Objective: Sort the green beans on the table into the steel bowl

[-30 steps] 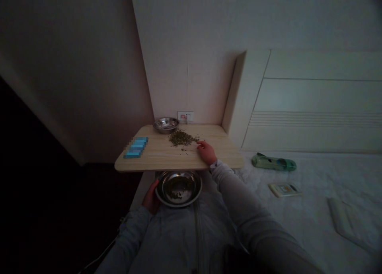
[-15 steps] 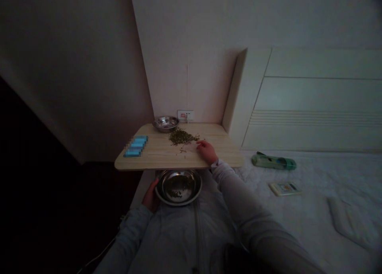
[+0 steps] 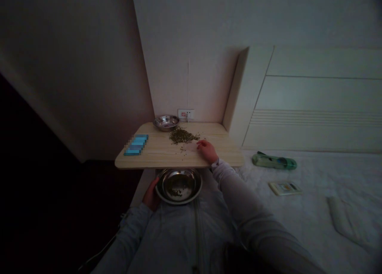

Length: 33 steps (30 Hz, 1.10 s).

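Observation:
My left hand (image 3: 152, 195) grips the left rim of a round steel basin (image 3: 197, 191), which sits at my lap below the table's front edge. Some small green beans (image 3: 176, 192) lie in its bottom. Over the wooden tabletop (image 3: 158, 156), my right hand (image 3: 206, 149) has its fingers pinched together, beside a pale patch on the wood. Whether something small is between those fingertips cannot be made out. Just beyond them spreads a pile of small green beans (image 3: 182, 136), possibly mung beans, with a few strays nearer me.
Another steel bowl (image 3: 166, 123) stands at the table's back left, near a wall socket (image 3: 186, 114). A blurred-out blue phone-like object (image 3: 136, 145) lies at left. On the bed to the right are a green bottle (image 3: 273, 161) and a pale flat box-like object (image 3: 285, 188).
A few stray beans in front of the pile have shifted or gone. Both hands stay almost in place, and the view has moved only slightly.

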Each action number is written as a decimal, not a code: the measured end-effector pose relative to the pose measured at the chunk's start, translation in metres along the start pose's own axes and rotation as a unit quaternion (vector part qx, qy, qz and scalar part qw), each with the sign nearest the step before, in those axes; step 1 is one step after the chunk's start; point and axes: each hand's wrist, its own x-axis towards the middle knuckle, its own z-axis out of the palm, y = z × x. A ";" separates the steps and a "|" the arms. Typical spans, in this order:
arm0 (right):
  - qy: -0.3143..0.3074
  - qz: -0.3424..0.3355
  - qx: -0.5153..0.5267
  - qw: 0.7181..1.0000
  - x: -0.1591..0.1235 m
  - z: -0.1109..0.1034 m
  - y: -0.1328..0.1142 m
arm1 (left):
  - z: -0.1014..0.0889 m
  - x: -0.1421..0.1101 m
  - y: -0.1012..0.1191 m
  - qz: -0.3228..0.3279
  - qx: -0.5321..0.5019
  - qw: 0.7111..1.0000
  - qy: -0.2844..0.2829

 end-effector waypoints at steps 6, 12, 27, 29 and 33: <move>-0.035 -0.017 -0.003 0.999 0.000 0.002 0.002 | 0.001 -0.001 0.000 0.002 0.000 1.000 0.005; -0.048 -0.016 -0.021 0.998 -0.001 0.001 0.001 | 0.000 0.000 0.000 0.003 0.002 1.000 0.014; -0.061 -0.031 -0.004 0.998 -0.004 0.002 0.005 | 0.002 -0.001 0.001 -0.014 -0.003 1.000 0.007; -0.059 -0.029 -0.009 0.998 -0.004 0.002 0.005 | 0.002 -0.002 0.001 -0.015 0.004 1.000 0.002; -0.057 -0.019 -0.016 0.998 -0.005 0.002 0.004 | 0.003 -0.003 0.000 -0.025 0.029 0.999 -0.002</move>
